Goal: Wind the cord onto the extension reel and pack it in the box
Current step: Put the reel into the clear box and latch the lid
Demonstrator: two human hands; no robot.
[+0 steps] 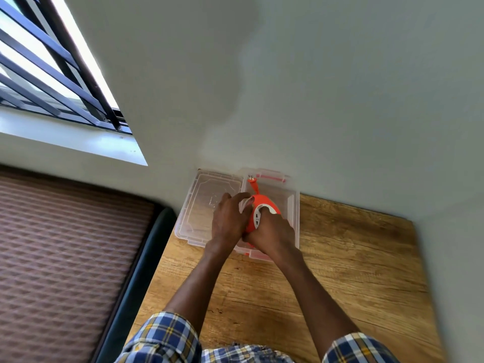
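Note:
An orange extension reel (262,201) with a white socket face sits over the open clear plastic box (293,218) at the far end of the wooden table. Its short orange cord ends in a plug (252,179) that points toward the wall. My left hand (228,218) grips the reel's left side. My right hand (272,231) holds it from the near right, with fingers through the white handle. The box's clear lid (204,195) lies flat just left of the box.
The wooden table (340,271) runs from my body to the pale wall. Left of the table is a brown patterned mattress (65,258) with a dark edge. A barred window (47,69) is at the upper left.

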